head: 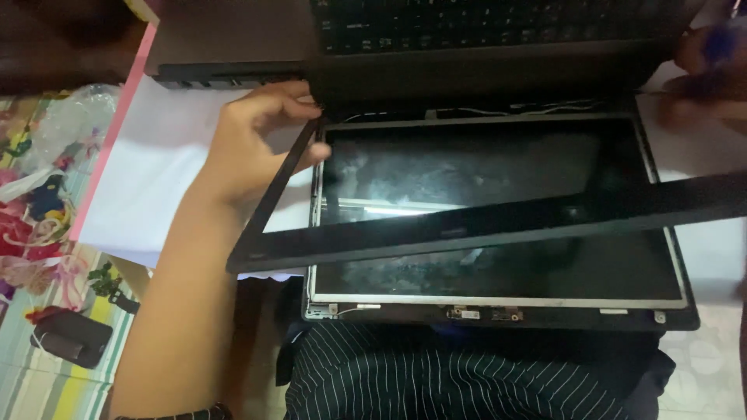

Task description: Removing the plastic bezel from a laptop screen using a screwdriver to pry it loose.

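Here, from the head camera, the left hand [261, 144] comes in from about seven o'clock and pinches the left strip of a thin black plastic screen bezel frame [498, 222]. The thumb [315, 155] presses the inner edge of that strip, and the other fingers [284, 99] curl over its outer side near the top corner, closed on the frame rather than spread. The frame is lifted clear and tilted, with its long bottom bar crossing the screen on a slant from eight o'clock up toward three o'clock.

Beneath it lies the dark, glossy laptop display panel [482, 171], flat and smudged, with its metal edge bared. Thin wires [537, 107] run along the hinge line at twelve o'clock. Beyond them sits the black laptop base with its keyboard [467, 31].

At two o'clock the right hand [704, 74] is blurred; it seems to grip something blue, though I cannot tell how its fingers are set, nor whether it touches the frame.

The laptop rests on a white sheet of paper [156, 179]. At six o'clock there is black cloth with thin white stripes [467, 381]. At eight o'clock a small dark pouch [74, 338] lies on a flowered, colourful cloth [35, 202], well apart from the hands.
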